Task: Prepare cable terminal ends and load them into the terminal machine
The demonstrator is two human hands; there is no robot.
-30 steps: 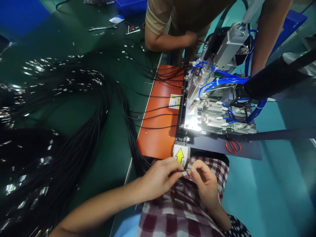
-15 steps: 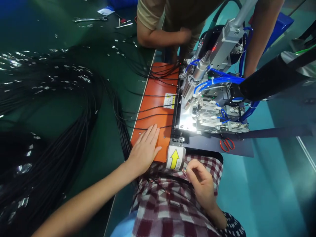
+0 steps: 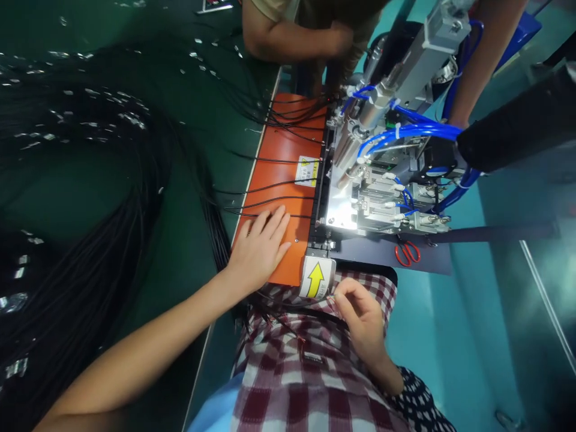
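Observation:
My left hand (image 3: 257, 251) lies palm down on the near end of an orange plate (image 3: 281, 139), its fingers slightly spread. Its fingertips reach a thin black cable (image 3: 300, 216) that runs across the plate to the machine (image 3: 387, 186). Just right of a white label with a yellow arrow (image 3: 317, 278), my right hand (image 3: 362, 315) is closed in a pinch. Fine wire ends (image 3: 332, 296) show at its fingertips, apparently from a black cable (image 3: 310, 311) across my lap. More cables with bare copper-coloured ends (image 3: 300, 342) rest on the checked apron (image 3: 288, 384).
Large bundles of black cables (image 3: 121, 240) cover the dark green table on the left. Red-handled scissors (image 3: 407, 253) lie on a grey plate below the machine. Blue air hoses (image 3: 414, 133) loop over it. Across from me, a co-worker's forearms (image 3: 297, 45) flank the machine.
My view has shifted a little, so most things sit slightly higher in the picture. The left hand stays on the plate, its fingers a bit more bent. The right hand keeps its pinch.

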